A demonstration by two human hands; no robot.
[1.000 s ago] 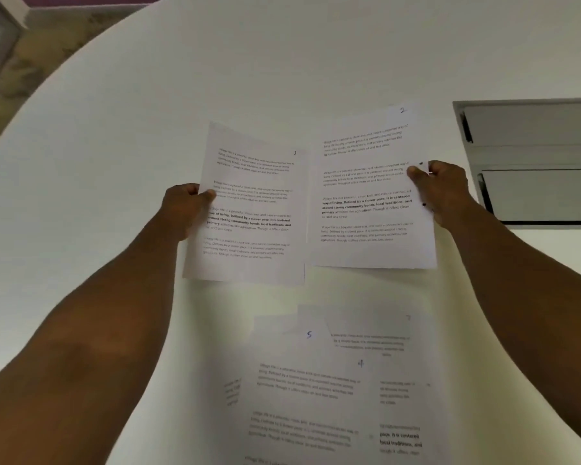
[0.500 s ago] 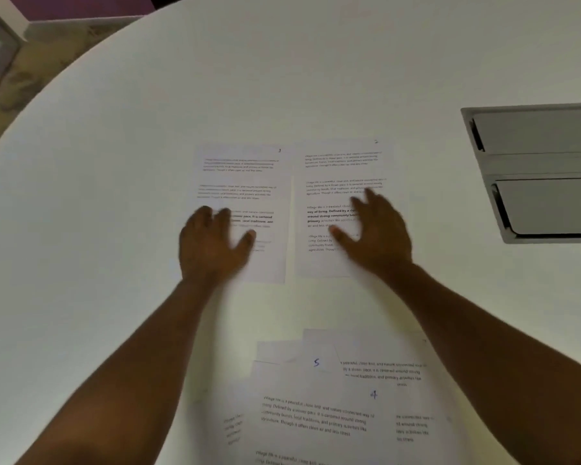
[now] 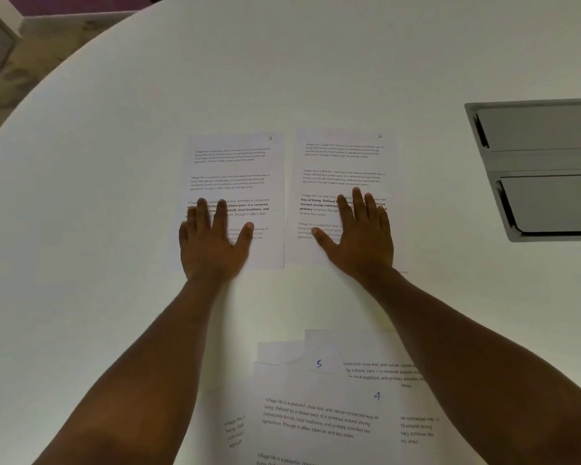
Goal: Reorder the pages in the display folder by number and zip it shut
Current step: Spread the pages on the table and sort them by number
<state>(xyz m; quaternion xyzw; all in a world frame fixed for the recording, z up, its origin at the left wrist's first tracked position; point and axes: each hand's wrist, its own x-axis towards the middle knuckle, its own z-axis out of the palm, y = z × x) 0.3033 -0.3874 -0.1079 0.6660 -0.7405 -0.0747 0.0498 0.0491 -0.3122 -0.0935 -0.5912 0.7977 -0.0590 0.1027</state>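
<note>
Two printed pages lie flat side by side on the white table [image 3: 114, 162]. The left page [image 3: 239, 166], numbered 3 at its top right corner, has my left hand [image 3: 212, 239] resting flat on its lower half with fingers spread. On the lower half of the right page [image 3: 346, 159], numbered 2, my right hand [image 3: 359, 236] lies flat the same way. Nearer to me sits a loose overlapping pile of pages [image 3: 322, 407], with handwritten numbers 5 and 4 showing. I see no display folder.
A grey metal cable hatch [image 3: 544, 169] with two lids is set into the table at the right. The table's curved edge runs along the upper left, with patterned floor [image 3: 41, 62] beyond it.
A second ago I held the two pages up, one in each hand. They now lie flat on the table, and both hands have opened and rest on them.
</note>
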